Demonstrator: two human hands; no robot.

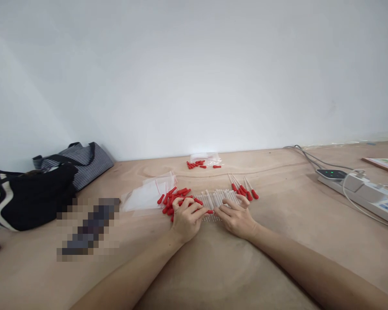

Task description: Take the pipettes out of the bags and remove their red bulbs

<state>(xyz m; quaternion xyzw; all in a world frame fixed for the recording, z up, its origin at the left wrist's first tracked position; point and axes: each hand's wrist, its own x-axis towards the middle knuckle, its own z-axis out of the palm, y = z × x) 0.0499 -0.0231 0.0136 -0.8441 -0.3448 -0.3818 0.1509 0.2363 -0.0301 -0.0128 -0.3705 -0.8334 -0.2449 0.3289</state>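
Between my hands is a red rubber dropper bulb [209, 212], pinched at its left by the fingers of my left hand [187, 218]. My right hand [236, 216] has its fingers bent and closed, with the fingertips at the bulb's right end. What lies inside those fingers is hidden. Under and behind both hands is a row of clear glass dropper tubes [210, 198]. A heap of loose red bulbs [170, 202] lies beside my left hand. Beyond my right hand are several droppers [249, 195] with red bulbs fitted on their tubes.
Clear plastic zip bags [142, 194] lie left of the heap. Near the wall, more red bulbs [194, 164] lie by another bag [203, 157]. A power strip [362, 193] with cables is at right; a striped bag [90, 161] and black bag [42, 198] are at left.
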